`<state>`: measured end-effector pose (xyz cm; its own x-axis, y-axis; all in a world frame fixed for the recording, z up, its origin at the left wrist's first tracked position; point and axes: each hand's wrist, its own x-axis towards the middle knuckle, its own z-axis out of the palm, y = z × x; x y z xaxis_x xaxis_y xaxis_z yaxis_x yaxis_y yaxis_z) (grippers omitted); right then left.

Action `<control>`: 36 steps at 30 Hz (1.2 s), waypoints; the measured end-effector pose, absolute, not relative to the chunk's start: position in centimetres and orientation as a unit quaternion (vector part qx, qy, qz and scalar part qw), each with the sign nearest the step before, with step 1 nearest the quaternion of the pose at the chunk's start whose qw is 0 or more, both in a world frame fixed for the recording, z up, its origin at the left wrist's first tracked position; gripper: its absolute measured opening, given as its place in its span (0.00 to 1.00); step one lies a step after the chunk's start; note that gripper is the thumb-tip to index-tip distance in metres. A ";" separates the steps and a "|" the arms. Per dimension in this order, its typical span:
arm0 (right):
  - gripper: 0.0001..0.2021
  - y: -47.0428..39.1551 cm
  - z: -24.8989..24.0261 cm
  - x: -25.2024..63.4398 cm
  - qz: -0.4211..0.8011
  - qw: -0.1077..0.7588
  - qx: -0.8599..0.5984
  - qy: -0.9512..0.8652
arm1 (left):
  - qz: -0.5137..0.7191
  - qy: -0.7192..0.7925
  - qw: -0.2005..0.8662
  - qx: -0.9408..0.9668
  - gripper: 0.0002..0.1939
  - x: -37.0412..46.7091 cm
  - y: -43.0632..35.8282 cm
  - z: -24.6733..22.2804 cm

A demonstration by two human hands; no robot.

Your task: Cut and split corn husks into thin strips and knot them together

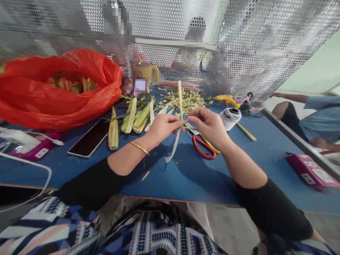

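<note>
My left hand [164, 128], with a gold bangle at the wrist, pinches a pale plant stalk [180, 94] that stands upright above the fingers. A thin pale husk strip [174, 147] hangs below the same fingertips. Close beside it, my right hand [208, 124] has thumb and finger pressed together; what lies between them is too small to make out. Scissors [212, 155] with red and yellow handles lie under my right hand. A spool of white thread [230, 119] stands just to the right of that hand. Several green-yellow husk pieces [142, 118] lie beyond my left hand.
A red plastic bag [79, 113] with plant pieces sits at the left, near a phone [91, 138]. Plant scraps [186, 101] and a yellow glue gun [228, 100] lie along the perforated screen [164, 60]. Purple packs [310, 170] flank both sides. A person [321, 120] sits at right.
</note>
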<state>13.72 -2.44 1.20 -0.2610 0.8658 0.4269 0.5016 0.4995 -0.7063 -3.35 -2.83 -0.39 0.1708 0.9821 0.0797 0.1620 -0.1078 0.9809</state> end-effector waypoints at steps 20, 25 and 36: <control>0.14 -1.8 0.6 14.0 0.287 0.386 -0.436 -0.760 | 0.285 0.477 0.582 0.594 0.13 -1.7 -4.7 -0.6; 0.10 -2.4 0.7 13.3 0.371 0.433 -0.425 -0.703 | 0.229 0.479 0.617 0.581 0.17 -1.3 -4.9 -0.8; 0.10 -4.6 -0.5 12.2 -0.171 0.305 -0.356 -0.867 | 0.431 0.456 0.738 0.246 0.14 -2.9 -1.7 -0.6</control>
<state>12.15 -4.63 -0.53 -0.5605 0.5121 0.6508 0.7207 0.6887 0.0787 -2.91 -1.74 -0.59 0.2121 0.8616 -0.4612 -0.4118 0.5068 0.7574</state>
